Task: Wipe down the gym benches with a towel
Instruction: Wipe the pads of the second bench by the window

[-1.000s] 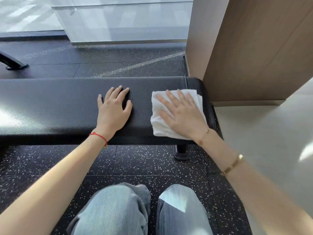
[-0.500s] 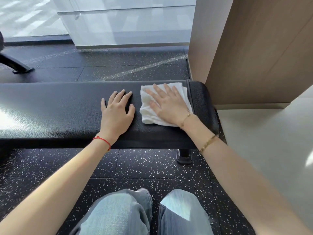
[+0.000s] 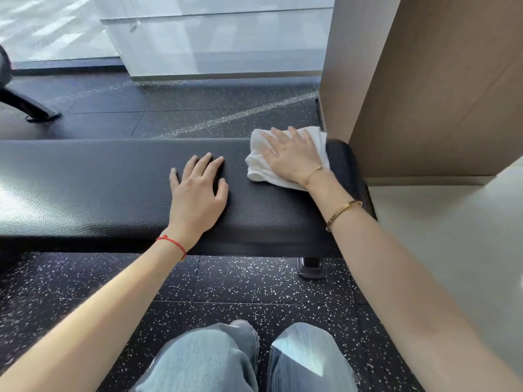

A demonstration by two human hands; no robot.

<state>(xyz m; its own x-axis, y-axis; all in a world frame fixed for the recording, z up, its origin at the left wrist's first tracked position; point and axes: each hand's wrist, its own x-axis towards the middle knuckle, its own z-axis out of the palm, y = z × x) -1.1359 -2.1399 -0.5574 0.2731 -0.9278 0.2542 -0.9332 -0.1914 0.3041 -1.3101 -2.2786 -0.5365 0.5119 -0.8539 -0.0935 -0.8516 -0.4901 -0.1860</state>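
White towel under flat right hand, bench far edge; left hand flat beside.

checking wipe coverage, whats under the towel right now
The white towel lies on the far right end of the black bench pad, pressed flat by the right hand. The pad beneath it is covered, so its state cannot be seen.

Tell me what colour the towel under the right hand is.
White. The towel lies on the black bench under the right hand, seen best in the head view.
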